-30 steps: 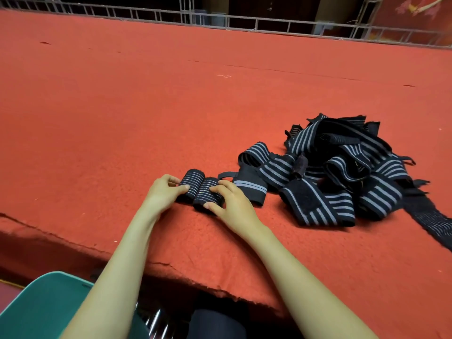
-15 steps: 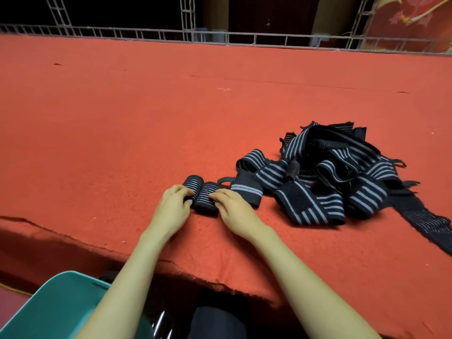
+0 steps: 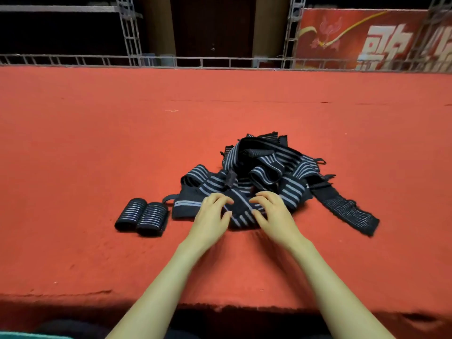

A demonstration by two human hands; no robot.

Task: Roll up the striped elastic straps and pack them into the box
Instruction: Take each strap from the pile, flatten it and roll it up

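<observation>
Two rolled striped straps (image 3: 143, 216) lie side by side on the red surface (image 3: 97, 148), left of my hands, with nothing touching them. A tangled pile of loose black straps with grey stripes (image 3: 266, 165) sits in the middle. Both hands are at the pile's near edge. My left hand (image 3: 212, 214) and my right hand (image 3: 274, 211) curl their fingers and thumbs onto one loose strap (image 3: 241, 211) lying between them. Only a teal sliver of the box (image 3: 22, 335) shows at the bottom left corner.
One strap end (image 3: 347, 211) trails out to the right of the pile. The red surface's torn front edge (image 3: 220, 305) runs just above my lap. A metal truss rail (image 3: 220, 62) borders the far side, with a red banner (image 3: 367, 37) behind it.
Both hands let go of the two rolled straps and moved right to the front of the loose pile. The view tilted up, so the box has nearly left the frame.
</observation>
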